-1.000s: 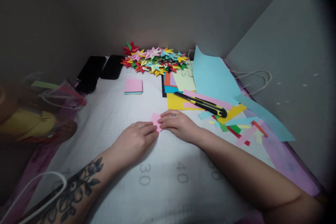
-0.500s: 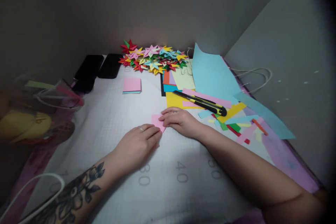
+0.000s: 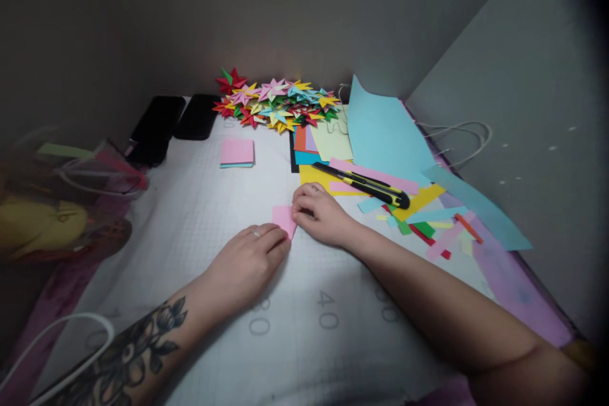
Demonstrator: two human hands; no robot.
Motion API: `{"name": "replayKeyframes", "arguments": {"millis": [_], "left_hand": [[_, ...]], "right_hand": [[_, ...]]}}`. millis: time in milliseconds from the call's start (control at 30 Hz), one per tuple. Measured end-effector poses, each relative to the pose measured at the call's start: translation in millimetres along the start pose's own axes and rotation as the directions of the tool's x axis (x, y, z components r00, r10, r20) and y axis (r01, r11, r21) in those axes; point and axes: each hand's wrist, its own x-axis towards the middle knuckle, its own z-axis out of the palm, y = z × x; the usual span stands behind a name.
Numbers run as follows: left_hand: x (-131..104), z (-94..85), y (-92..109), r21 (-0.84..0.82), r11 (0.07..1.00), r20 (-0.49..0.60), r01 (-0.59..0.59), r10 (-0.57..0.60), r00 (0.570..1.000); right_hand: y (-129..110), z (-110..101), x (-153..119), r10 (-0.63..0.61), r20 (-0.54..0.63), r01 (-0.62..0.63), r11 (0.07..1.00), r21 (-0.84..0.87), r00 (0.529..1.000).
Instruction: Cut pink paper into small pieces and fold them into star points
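Observation:
A small pink square of paper [image 3: 282, 217] lies on the white gridded sheet in front of me. My left hand [image 3: 252, 259], with a ring on one finger, has its fingers together on the paper's near edge, holding it down. At the paper's right edge my right hand [image 3: 320, 214] is closed in a pinch, thumb against curled fingers; its fingertips partly cover that edge. Beyond the left hand stands a stack of square papers [image 3: 236, 152], pink on top with blue below. A black-and-yellow utility knife [image 3: 366, 187] rests on coloured paper past the right hand.
Folded paper stars [image 3: 278, 104] are heaped at the back. Paper offcuts [image 3: 423, 228] and a large light-blue sheet [image 3: 390, 133] lie to the right. Two dark phone-like objects [image 3: 197, 117] are at back left, near a clear bag [image 3: 61, 216]. A white cable [image 3: 107, 330] loops over the left forearm.
My right hand's fingers have drawn back to the paper's right edge and curled into a tighter pinch, uncovering more pink. The left hand stays on the near edge. The view has shifted slightly.

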Motion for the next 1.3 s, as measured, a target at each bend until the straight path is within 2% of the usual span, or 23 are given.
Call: {"name": "replayKeyframes", "arguments": {"millis": [167,333,467,933,1300], "left_hand": [[1.5,0.6,1.6,0.022,1.000,0.005,-0.004,0.004,1.000],[2.7,3.1,2.8,0.124,0.991,0.007,0.050,-0.051,0.999],[2.5,6.3,2.3,0.166,0.986,0.014,0.029,-0.032,0.999],[6.4,7.1,7.9,0.218,0.975,-0.043,0.040,-0.032,0.999],[4.7,8.5,6.1,0.192,0.981,-0.007,0.021,-0.020,1.000]], "right_hand": [[1.4,4.6,1.1,0.014,-0.027,-0.014,1.000,-0.022,1.000],[1.4,5.0,1.5,0.016,-0.016,-0.017,0.999,-0.042,1.000],[-0.1,3.9,1.8,0.020,-0.002,-0.020,0.999,-0.047,1.000],[-5.2,5.5,2.5,0.035,0.025,-0.032,0.990,-0.139,0.999],[-10.7,7.8,2.9,0.072,0.042,-0.060,0.969,-0.240,0.997]]}}
